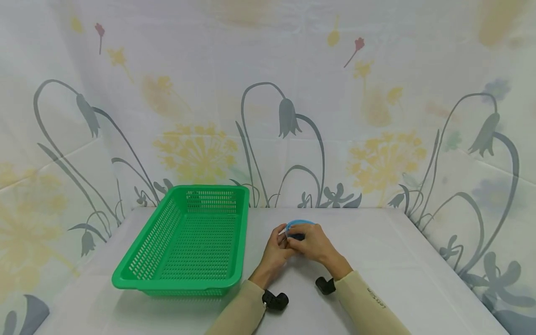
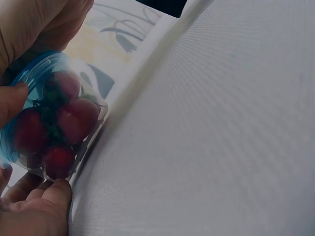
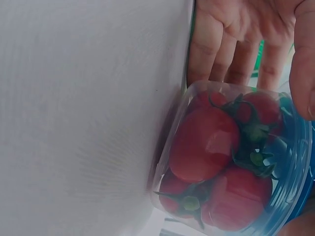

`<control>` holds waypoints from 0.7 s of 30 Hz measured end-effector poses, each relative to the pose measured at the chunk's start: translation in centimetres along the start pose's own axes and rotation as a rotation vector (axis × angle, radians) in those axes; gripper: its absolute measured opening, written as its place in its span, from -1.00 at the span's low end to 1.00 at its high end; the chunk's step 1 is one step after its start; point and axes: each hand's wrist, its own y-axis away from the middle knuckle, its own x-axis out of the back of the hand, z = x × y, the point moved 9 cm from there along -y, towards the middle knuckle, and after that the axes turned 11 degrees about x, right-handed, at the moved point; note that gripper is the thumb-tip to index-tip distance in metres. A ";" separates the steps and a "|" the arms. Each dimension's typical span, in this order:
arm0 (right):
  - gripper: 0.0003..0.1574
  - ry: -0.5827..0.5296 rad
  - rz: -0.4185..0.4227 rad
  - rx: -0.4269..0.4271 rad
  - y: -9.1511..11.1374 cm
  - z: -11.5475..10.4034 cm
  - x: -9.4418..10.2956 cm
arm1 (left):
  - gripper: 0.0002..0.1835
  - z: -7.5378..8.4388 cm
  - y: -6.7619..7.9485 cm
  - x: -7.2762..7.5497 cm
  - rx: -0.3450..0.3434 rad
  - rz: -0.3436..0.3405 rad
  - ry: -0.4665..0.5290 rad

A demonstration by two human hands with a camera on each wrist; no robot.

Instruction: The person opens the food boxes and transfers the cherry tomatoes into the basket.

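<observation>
A clear plastic container (image 3: 221,157) with a blue rim (image 1: 299,221) stands on the white table, holding red tomatoes (image 2: 76,120) with green stems. My left hand (image 1: 274,253) holds its left side, the long fingers (image 3: 236,61) laid against the wall in the right wrist view. From the right, my right hand (image 1: 311,242) grips the container at the blue rim, fingers over the top and thumb on the near side. Both hands are close together, thumbs near each other, and they hide much of the container in the head view.
A large green plastic basket (image 1: 243,242) with slotted walls stands on the table to the left of my hands. Behind the table (image 1: 402,260) hangs a pale cloth (image 1: 268,56) printed with flowers. A black wrist camera (image 1: 276,301) sits at my left cuff, another (image 1: 325,285) at my right.
</observation>
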 end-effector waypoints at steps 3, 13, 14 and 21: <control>-0.75 -0.010 0.007 0.008 0.0 -0.2 0.1 | -0.12 0.0 0.0 0.0 0.001 0.009 0.001; -0.77 -0.001 0.014 0.013 -0.1 -0.2 0.5 | -0.13 0.2 0.1 -0.1 -0.006 0.029 -0.009; -0.77 -0.002 0.020 0.012 -0.1 -0.2 0.5 | -0.13 0.2 0.1 -0.2 -0.009 0.025 -0.011; -0.78 0.020 -0.001 0.012 -0.1 -0.2 0.2 | -0.10 0.8 0.2 -0.6 -0.034 -0.007 -0.160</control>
